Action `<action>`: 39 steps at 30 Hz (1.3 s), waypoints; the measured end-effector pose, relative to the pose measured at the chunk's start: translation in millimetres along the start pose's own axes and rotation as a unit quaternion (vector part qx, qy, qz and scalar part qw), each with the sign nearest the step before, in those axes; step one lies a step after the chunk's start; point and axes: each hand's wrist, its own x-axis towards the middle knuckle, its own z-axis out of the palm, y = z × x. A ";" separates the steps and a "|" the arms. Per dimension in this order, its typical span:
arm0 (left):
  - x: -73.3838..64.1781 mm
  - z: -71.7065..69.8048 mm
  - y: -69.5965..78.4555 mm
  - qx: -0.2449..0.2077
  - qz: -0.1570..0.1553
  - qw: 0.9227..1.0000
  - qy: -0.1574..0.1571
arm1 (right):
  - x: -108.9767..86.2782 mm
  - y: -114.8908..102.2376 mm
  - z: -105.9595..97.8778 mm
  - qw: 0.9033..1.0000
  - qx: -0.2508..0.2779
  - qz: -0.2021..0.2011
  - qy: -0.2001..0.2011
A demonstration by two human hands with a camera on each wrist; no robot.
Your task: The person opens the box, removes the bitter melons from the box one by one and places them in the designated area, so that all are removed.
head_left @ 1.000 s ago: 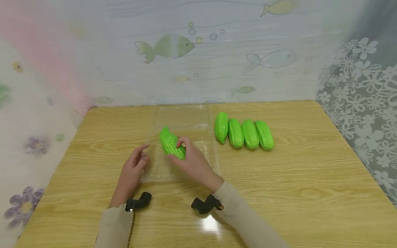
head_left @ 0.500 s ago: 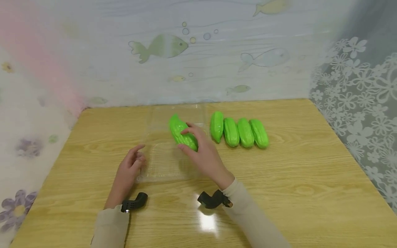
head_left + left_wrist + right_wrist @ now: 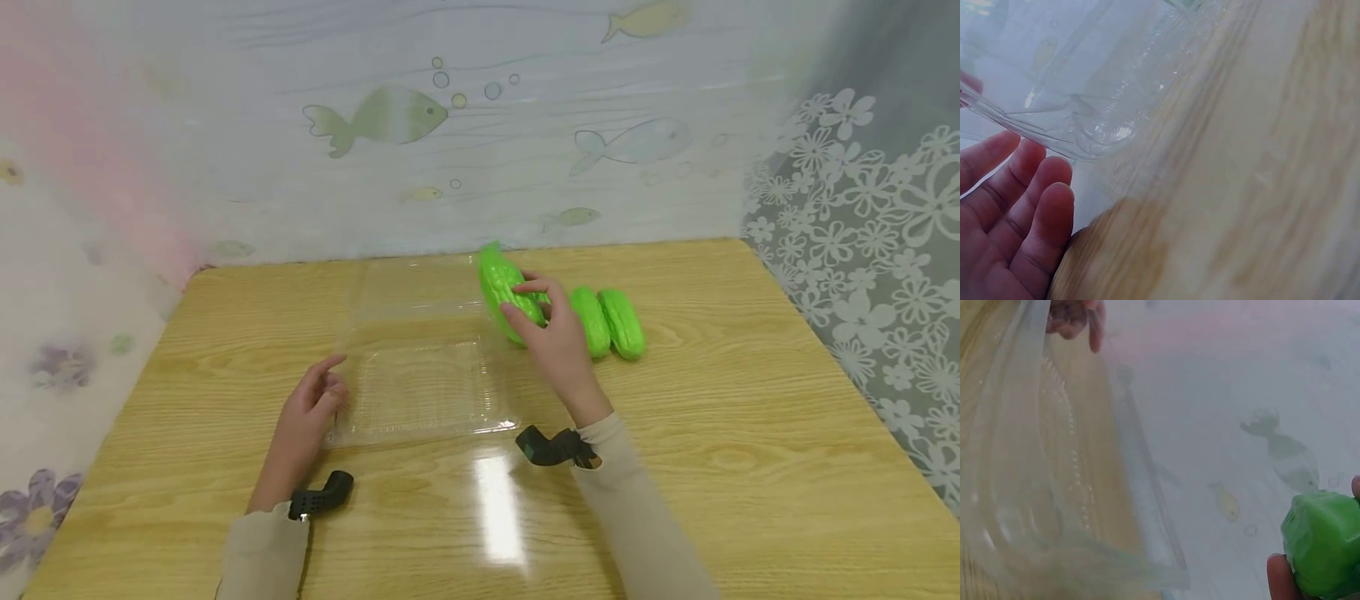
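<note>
My right hand (image 3: 558,342) holds a glossy green ridged toy vegetable (image 3: 498,287) with a tapered tip, thumb and fingers around its near end. It is above the right edge of a clear plastic clamshell box (image 3: 420,432), which lies with its lid folded back on the table. In the right wrist view, the held toy vegetable (image 3: 1322,540) shows at the lower right. My left hand (image 3: 307,408) stays at the box's left side, fingers relaxed. Seen from the left wrist, those fingertips (image 3: 1054,172) are right at the box wall (image 3: 1094,140).
Right of the box, more green toy vegetables (image 3: 590,321) lie in a row, partly hidden behind my right hand. The wooden table (image 3: 735,467) meets a wall (image 3: 510,150) with fish drawings at the back. Patterned curtains flank both sides.
My right hand has lifted the toy vegetable from over the box tray and moved it right and away, toward the row. The left hand has stayed by the box.
</note>
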 end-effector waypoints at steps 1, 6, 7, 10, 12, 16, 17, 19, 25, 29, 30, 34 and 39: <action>-0.5 -1.0 0.1 0.001 -0.001 1.000 0.000 | -0.3 -3.3 -3.0 1.000 0.000 0.006 0.001; -2.0 -5.4 0.5 -0.005 -0.003 1.000 0.005 | 1.0 -12.6 -18.3 0.999 0.018 0.030 0.014; -2.1 -6.2 0.5 -0.007 -0.002 1.000 0.006 | 2.2 -12.1 -21.5 0.999 0.022 0.034 0.020; -4.2 -7.8 6.7 -0.022 0.002 1.000 0.004 | 6.8 -6.9 -31.4 0.998 0.025 0.036 0.050; -5.1 -7.6 5.4 -0.028 -0.001 1.000 0.005 | 10.2 2.2 -39.1 0.997 0.021 0.039 0.071; -5.7 -5.6 -0.5 -0.029 -0.011 0.999 0.006 | 16.8 30.0 -55.4 0.993 0.017 0.050 0.104; -4.8 -5.0 -4.7 -0.030 -0.012 0.999 0.006 | 18.2 36.6 -59.3 0.992 0.015 0.055 0.109; -4.1 -4.8 -4.7 -0.033 -0.013 0.999 0.006 | 19.7 45.3 -65.7 0.990 0.009 0.067 0.122; -3.3 -6.1 1.8 -0.031 -0.021 0.999 0.000 | 19.2 59.1 -79.5 0.983 0.016 0.105 0.148; -2.7 -8.0 8.9 -0.043 -0.023 0.999 -0.003 | 17.6 66.3 -87.7 0.978 0.049 0.112 0.168; -2.3 -8.5 9.8 -0.045 -0.024 0.999 -0.004 | 16.9 67.9 -89.8 0.977 0.052 0.114 0.174; -0.3 -7.3 7.6 -0.044 -0.022 0.999 -0.005 | 13.9 74.1 -98.0 0.973 0.044 0.123 0.192; 1.2 -1.8 -0.3 -0.055 -0.009 0.998 -0.009 | 9.8 82.4 -108.3 0.965 0.026 0.152 0.213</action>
